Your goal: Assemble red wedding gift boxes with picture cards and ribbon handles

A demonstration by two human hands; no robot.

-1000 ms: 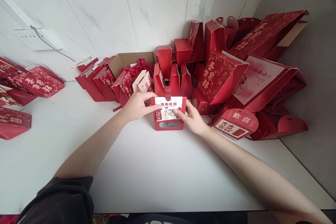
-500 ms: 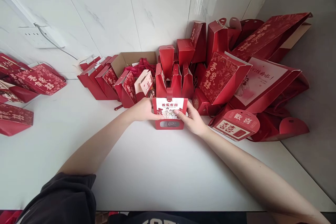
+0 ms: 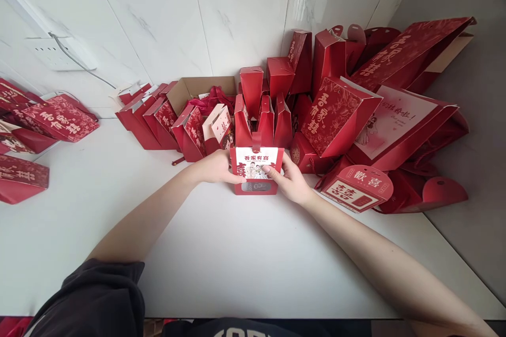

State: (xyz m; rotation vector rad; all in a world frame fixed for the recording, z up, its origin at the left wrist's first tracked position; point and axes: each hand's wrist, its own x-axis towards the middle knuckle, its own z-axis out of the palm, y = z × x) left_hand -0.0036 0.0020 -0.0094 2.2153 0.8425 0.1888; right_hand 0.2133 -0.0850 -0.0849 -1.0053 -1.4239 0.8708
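A small red and white gift box (image 3: 256,158) stands upright at the middle of the white table, with a red tab on top, a printed couple on its front and an oval window low down. My left hand (image 3: 219,167) grips its left side, thumb across the front. On the opposite side my right hand (image 3: 291,179) holds it, the thumb on the printed front. The fingers behind the box are partly hidden.
Several red boxes (image 3: 251,89) stand just behind. An open cardboard box (image 3: 190,88) holds red cloth. Large red bags (image 3: 339,116) crowd the right; more red boxes (image 3: 63,117) lie far left. The white table (image 3: 237,258) meets a tiled wall.
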